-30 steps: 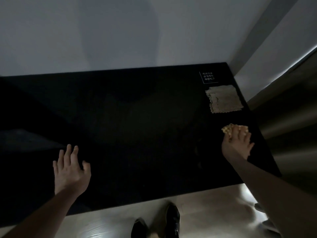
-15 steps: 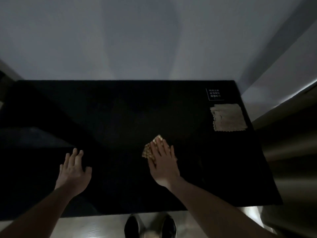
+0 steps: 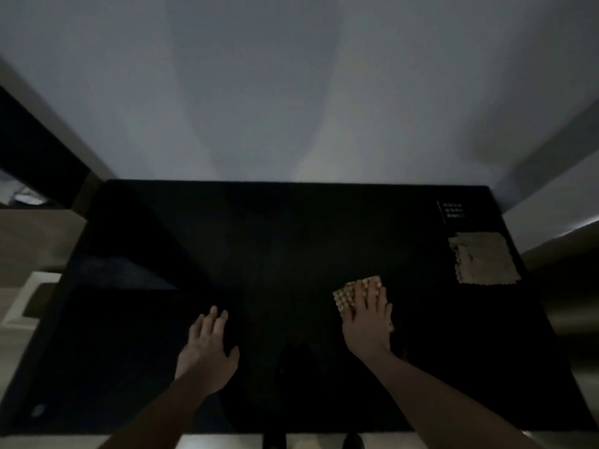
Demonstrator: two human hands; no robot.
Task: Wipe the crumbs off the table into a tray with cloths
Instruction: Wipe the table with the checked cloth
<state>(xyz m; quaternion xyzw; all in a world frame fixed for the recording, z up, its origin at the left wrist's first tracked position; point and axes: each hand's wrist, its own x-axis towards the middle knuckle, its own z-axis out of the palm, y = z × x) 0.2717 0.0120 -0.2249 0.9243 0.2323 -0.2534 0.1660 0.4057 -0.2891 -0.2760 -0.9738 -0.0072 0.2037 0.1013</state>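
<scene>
The scene is very dark. A black table (image 3: 291,241) fills the middle of the view. My right hand (image 3: 368,322) lies flat on a small yellow-orange checked cloth (image 3: 345,294), pressing it onto the table right of centre; only the cloth's far-left part shows past my fingers. My left hand (image 3: 209,348) hovers or rests on the table left of centre, fingers apart and holding nothing. No crumbs and no tray can be made out in the dark.
A stack of beige cloths (image 3: 484,257) lies near the table's right edge. Behind it is a small dark card with white text (image 3: 453,211). A white wall stands behind the table. Pale floor and dark shoes show below the near edge.
My right hand carried the checked cloth from the table's right edge toward the middle. The view shifted, so both hands now appear further right, and the left hand stayed open.
</scene>
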